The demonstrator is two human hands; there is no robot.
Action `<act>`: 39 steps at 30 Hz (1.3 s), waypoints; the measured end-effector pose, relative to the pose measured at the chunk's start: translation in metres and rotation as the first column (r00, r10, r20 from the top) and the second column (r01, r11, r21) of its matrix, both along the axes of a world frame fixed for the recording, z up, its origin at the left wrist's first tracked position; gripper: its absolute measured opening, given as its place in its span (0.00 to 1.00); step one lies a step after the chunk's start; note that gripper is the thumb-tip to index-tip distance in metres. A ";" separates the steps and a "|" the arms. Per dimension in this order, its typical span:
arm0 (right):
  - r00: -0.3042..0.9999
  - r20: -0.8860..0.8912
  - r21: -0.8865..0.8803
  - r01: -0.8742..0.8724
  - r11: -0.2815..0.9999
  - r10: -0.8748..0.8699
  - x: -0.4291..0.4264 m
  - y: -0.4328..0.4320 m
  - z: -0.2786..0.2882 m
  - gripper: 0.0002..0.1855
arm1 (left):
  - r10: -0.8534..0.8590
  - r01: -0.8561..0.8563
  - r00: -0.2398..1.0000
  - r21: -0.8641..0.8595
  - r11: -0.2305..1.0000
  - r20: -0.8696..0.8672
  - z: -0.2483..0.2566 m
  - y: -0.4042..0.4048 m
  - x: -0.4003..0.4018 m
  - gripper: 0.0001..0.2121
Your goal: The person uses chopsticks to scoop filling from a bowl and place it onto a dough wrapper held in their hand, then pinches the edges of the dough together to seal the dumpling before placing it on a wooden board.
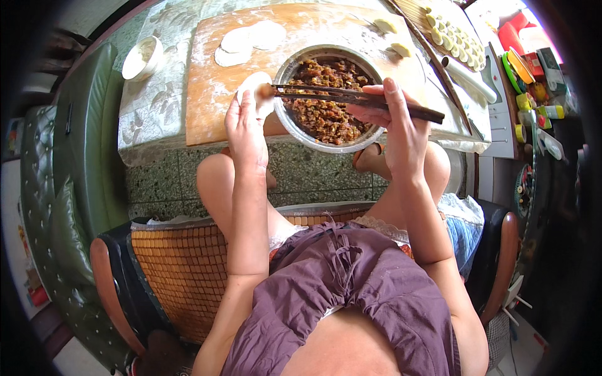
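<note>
A round dough wrapper (pixel 257 89) rests in my left hand (pixel 247 129), at the near left of the metal bowl. My right hand (pixel 400 120) grips a pair of dark chopsticks (pixel 338 95), which reach leftward across the bowl. Their tips hold a clump of filling (pixel 266 91) at the wrapper's surface; the clump is blurred. Chopped brown-green filling (pixel 329 120) fills much of the metal bowl (pixel 308 144), whose near rim juts past the front edge of the wooden board (pixel 207 94). Three dough wrappers (pixel 235 41) lie overlapping on the floured board.
Two folded dumplings (pixel 402 50) sit at the board's right. Beyond them, a tray (pixel 416 21) carries rows of dumplings (pixel 456 42). A long thin stick (pixel 437 70) and a white roll (pixel 470 81) lie on the right. A white bowl (pixel 142 58) stands left of the board.
</note>
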State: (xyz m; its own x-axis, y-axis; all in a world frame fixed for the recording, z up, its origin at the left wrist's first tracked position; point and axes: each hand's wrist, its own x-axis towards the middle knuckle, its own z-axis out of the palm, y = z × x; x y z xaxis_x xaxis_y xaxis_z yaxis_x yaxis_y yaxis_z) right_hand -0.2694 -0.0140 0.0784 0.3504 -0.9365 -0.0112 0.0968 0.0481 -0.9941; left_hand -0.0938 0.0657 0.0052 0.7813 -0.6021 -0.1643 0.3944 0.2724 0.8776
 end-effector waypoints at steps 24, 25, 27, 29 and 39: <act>0.965 -0.198 -0.606 -0.259 0.752 0.173 -0.020 0.029 0.033 0.06 | -0.284 0.149 0.854 -0.319 0.936 -0.435 0.025 0.010 0.004 0.20; 0.986 -0.046 -0.600 -0.154 0.785 0.158 -0.020 0.022 0.020 0.06 | -0.307 0.155 0.845 -0.348 0.925 -0.438 0.022 0.010 0.005 0.20; 0.990 0.130 -0.371 0.001 0.928 0.051 -0.020 0.016 0.012 0.12 | -0.303 0.175 0.864 -0.325 0.930 -0.402 0.017 0.010 0.009 0.20; 0.995 0.062 -0.180 0.092 0.979 -0.082 -0.016 0.009 0.013 0.14 | -0.271 0.159 0.882 -0.297 0.941 -0.387 0.012 0.012 0.013 0.19; 0.993 -0.115 -0.085 -0.002 0.996 -0.008 -0.001 -0.027 -0.010 0.17 | -0.199 0.087 0.896 -0.282 0.955 -0.398 0.006 0.014 0.024 0.20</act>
State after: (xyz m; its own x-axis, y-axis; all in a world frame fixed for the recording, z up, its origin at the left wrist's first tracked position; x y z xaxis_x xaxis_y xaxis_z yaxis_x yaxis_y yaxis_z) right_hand -0.2702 -0.0406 0.0687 0.3490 -0.9367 0.0283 -0.0187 -0.0372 -0.9991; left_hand -0.0702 0.0793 0.0114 0.5757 -0.7666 -0.2846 0.7599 0.3731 0.5323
